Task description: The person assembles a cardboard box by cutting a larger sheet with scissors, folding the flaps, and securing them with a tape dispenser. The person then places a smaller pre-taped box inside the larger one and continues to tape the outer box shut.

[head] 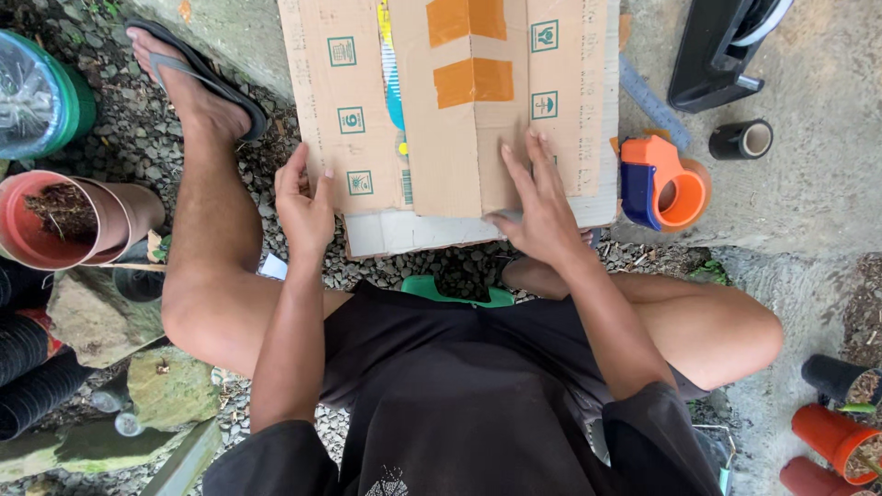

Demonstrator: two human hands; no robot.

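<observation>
Outdoor setting, ground level; person seated low, knees spread, viewed from the head camera. Surface: grey gravel [119,119] on the left and near side, a rough concrete slab [808,184] on the right and far side. A flattened cardboard box [450,110] lies across the boundary of the two, directly in front of the person, its flaps meeting at the centre, two strips of orange tape [473,81] across the seam. Left hand [305,207] grips the near left edge of the box, fingers curled narrow over the cardboard rim, thumb on top. Right hand [542,207] lies flat on the near right flap, fingers spread wide and pressing down, holding nothing. An orange and blue tape dispenser [663,182] sits on the slab just beside the right edge of the box; a dark roll of tape [742,140] lies near it, farther right. A black stand [717,55] at far right. Left foot in a grey sandal [197,78] rests on the gravel, far left. Terracotta-coloured pot [55,220] with soil lies tilted at left; black corrugated tubes [32,367] near left. Orange pots [836,441] at near right. A green stool [432,289] edge shows under the person.
</observation>
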